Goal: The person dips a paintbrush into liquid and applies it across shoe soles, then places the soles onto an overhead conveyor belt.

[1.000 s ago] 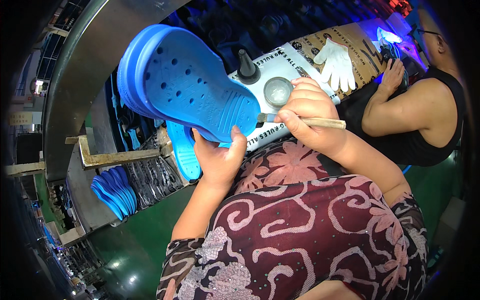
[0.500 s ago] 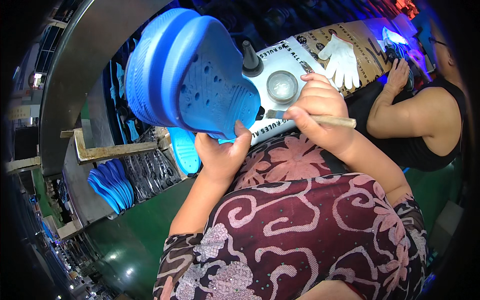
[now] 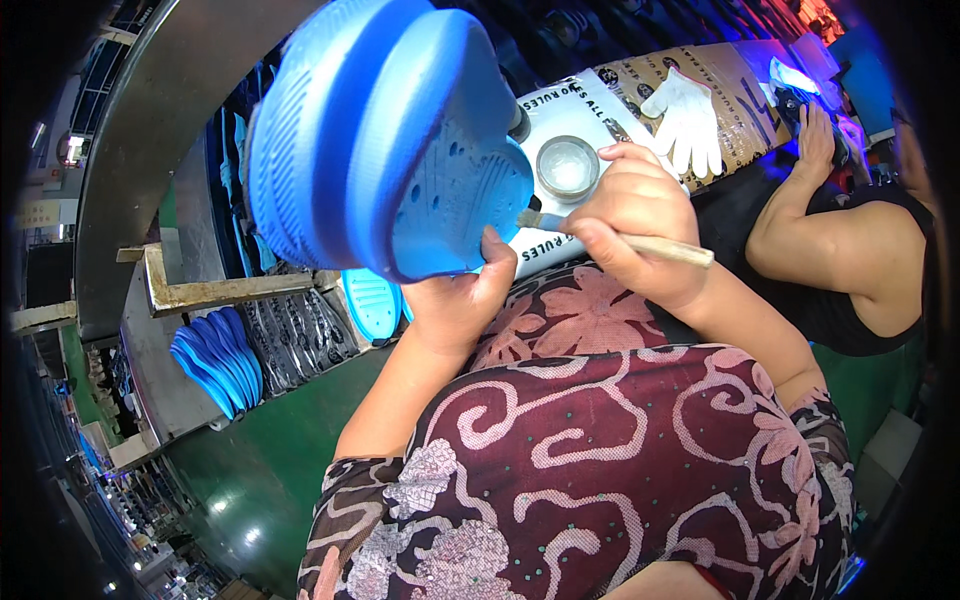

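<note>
My left hand (image 3: 460, 297) grips a blue foam clog (image 3: 455, 215) by its lower edge, thumb on the near face. The clog is tilted up, with holes and ridges on the side turned to me and thick grooved walls at left. In my right hand (image 3: 640, 220) is a flat brush (image 3: 665, 249) with a wooden handle, fingers wrapped round it. Its bristles are at the clog's right edge, close to my left thumb; whether they touch I cannot tell. Just beyond the brush stands a round glass jar (image 3: 567, 168) with clear contents.
White gloves (image 3: 688, 122) lie on the printed brown covering. Left are a light blue slotted piece (image 3: 373, 303), a row of blue curved pieces (image 3: 218, 362) and a worn metal bracket (image 3: 200, 297). A co-worker (image 3: 850, 240) sits at right. A dark cone is mostly hidden behind the clog.
The clog has come closer and tipped, now covering most of the dark cone. The brush tip has moved slightly left to the clog's edge. The co-worker's arm has shifted.
</note>
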A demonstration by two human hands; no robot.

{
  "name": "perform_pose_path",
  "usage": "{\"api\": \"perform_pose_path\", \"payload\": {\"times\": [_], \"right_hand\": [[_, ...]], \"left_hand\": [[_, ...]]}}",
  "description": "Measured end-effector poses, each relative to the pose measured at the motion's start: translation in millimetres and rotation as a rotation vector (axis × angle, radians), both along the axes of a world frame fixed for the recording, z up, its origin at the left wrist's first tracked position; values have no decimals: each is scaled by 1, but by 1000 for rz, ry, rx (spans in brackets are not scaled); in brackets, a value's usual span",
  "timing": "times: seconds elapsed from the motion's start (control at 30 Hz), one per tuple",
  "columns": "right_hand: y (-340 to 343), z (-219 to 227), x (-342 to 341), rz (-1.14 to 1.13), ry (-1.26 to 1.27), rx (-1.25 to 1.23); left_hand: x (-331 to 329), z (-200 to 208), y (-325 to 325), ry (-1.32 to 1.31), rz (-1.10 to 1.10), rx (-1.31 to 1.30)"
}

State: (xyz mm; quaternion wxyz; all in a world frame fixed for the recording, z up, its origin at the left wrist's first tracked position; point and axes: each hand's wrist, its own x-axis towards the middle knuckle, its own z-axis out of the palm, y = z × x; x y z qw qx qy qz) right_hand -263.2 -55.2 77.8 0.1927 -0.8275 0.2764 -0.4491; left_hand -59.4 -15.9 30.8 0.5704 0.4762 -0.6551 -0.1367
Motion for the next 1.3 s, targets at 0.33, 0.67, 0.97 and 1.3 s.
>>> {"api": "perform_pose_path", "payload": {"times": [0.33, 0.67, 0.97, 1.3], "right_hand": [[4, 1, -2, -27, -37, 3], [-3, 8, -23, -180, -30, -33], [5, -24, -77, -328, -177, 79], [6, -38, -115, -423, -258, 233]], "left_hand": [[-1, 4, 10, 98, 7, 1], [9, 38, -11, -80, -108, -23], [-12, 144, -26, 465, -849, 883], [-265, 260, -274, 1137, -833, 605]]}}
